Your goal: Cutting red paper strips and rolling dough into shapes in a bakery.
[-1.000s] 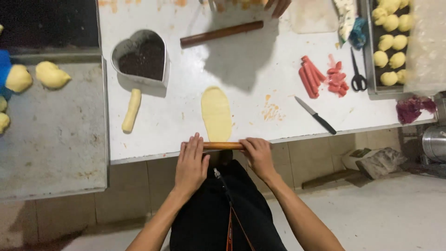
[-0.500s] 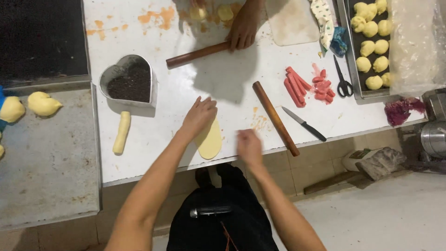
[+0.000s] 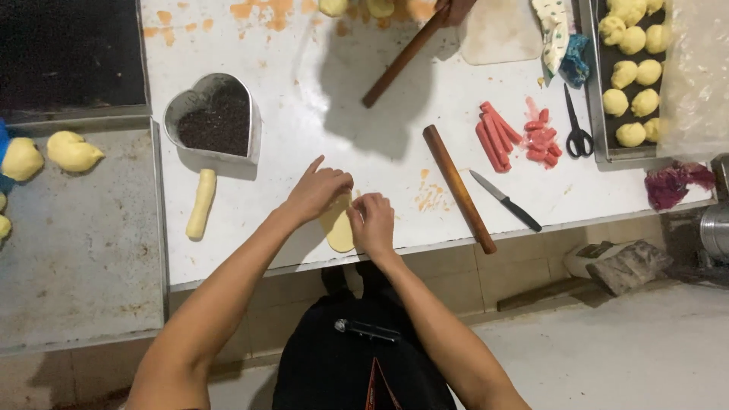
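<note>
A flattened oval of yellow dough [image 3: 337,231] lies near the front edge of the white table [image 3: 304,99]. My left hand [image 3: 317,190] rests on its far end, fingers curled over it. My right hand [image 3: 372,222] pinches the dough's right side. Both hands touch the dough. A wooden rolling pin [image 3: 459,188] lies free on the table just right of my right hand. A rolled dough stick [image 3: 201,203] lies to the left.
A heart-shaped tin of dark filling [image 3: 216,120] stands at the left. Red sausage pieces [image 3: 516,135], scissors [image 3: 577,129] and a knife [image 3: 506,200] lie right. A tray of dough balls [image 3: 630,68] is far right. Another person's hand [image 3: 454,9] holds a second rolling pin [image 3: 395,64].
I let go of the rolling pin, which now lies to the right. Both hands moved onto the dough, and the right hand has closed in on its side.
</note>
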